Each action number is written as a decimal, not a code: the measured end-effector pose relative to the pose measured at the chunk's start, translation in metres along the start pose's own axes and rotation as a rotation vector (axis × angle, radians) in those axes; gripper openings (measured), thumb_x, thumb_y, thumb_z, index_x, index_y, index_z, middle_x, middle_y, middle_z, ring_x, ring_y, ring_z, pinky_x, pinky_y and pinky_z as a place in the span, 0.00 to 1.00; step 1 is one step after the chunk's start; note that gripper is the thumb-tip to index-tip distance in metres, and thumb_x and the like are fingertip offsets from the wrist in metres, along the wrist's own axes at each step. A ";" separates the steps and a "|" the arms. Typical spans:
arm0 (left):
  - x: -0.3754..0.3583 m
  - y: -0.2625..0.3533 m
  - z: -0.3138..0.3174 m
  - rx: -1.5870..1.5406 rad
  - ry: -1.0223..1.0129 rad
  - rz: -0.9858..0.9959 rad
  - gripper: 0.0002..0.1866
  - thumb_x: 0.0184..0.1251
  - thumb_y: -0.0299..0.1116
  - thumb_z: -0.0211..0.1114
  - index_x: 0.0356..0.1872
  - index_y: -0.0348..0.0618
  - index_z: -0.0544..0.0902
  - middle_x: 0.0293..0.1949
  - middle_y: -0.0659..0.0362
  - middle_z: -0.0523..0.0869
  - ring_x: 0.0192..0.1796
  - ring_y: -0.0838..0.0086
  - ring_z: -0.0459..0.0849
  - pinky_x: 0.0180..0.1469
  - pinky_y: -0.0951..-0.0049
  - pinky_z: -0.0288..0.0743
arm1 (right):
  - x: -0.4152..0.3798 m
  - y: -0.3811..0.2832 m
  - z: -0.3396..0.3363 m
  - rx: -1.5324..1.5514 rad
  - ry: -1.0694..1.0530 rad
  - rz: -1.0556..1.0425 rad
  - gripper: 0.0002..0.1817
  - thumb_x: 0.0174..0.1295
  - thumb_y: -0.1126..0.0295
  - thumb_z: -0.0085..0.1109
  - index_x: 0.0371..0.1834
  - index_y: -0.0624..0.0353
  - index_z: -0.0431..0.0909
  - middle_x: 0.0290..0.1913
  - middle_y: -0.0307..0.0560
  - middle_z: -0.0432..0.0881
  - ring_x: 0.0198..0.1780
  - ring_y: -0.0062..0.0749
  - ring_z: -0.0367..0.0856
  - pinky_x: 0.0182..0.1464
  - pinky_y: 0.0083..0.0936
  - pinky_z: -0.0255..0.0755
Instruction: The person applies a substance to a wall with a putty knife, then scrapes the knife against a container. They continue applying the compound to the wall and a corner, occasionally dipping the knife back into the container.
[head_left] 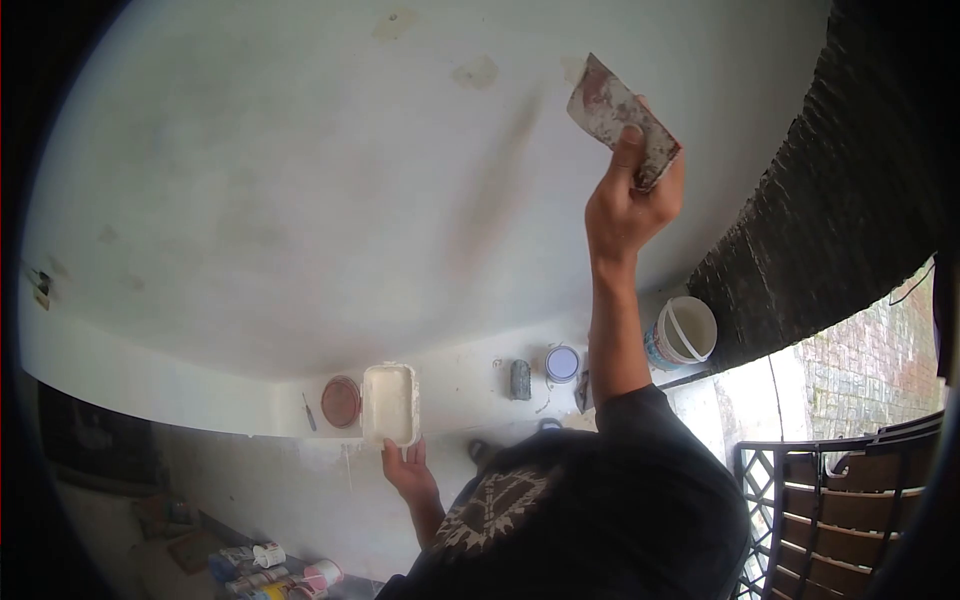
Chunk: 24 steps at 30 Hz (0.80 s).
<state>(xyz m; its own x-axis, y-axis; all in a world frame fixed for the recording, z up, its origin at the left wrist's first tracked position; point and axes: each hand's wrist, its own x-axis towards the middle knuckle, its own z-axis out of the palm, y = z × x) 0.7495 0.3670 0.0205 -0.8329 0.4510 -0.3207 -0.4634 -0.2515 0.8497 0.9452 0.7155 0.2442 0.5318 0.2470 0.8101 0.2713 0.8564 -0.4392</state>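
Note:
High against the white wall, my right hand [635, 205] grips a flat, stained putty scraper [612, 105], thumb pressed on its face. The scraper's upper left edge is at or near a pale patch on the wall; whether it touches cannot be made out. Lower down, my left hand [408, 472] holds the bottom end of a rectangular white tub [390, 405], its inside coated with white paste. More patches of filler [475, 72] show on the wall to the left of the scraper.
On the ledge are a reddish round lid [341, 401], a slim tool [309, 411], a dark block [520, 380], a round can [562, 364] and a white bucket [690, 330]. Several containers [268, 575] lie at lower left. A slatted metal-framed bench [850, 500] stands lower right.

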 end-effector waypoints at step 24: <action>0.004 0.001 0.003 -0.003 -0.020 -0.016 0.31 0.72 0.45 0.55 0.69 0.40 0.60 0.66 0.52 0.66 0.66 0.55 0.68 0.68 0.55 0.64 | 0.015 0.092 -0.016 0.764 -0.095 0.644 0.14 0.68 0.64 0.59 0.45 0.66 0.76 0.42 0.48 0.83 0.42 0.34 0.83 0.45 0.33 0.80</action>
<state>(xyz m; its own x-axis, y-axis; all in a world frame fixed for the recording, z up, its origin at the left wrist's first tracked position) 0.7467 0.3704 0.0214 -0.8189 0.4724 -0.3260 -0.4778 -0.2464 0.8432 0.9914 0.7907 0.2096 0.3204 0.7726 0.5481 -0.6515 0.5998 -0.4646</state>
